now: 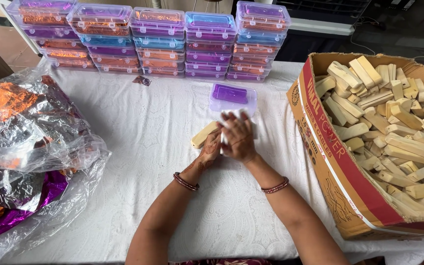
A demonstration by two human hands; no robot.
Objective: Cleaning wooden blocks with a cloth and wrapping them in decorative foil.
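Cream-coloured bar (203,134) lies gripped in the left hand (210,152) above the white tablecloth (138,127) while the right hand (239,140) closes over a white sheet (227,118), apparently mid-wrap; the next fold needs a firm hold.

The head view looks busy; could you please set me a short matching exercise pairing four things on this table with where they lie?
Things:
1. cardboard box
2. foil sheets in a plastic bag
3. stacked plastic cases
4. single purple case

Places:
A. far edge of the table
B. left side
C. right side
D. just beyond the hands

Pairs: 1-C, 2-B, 3-A, 4-D
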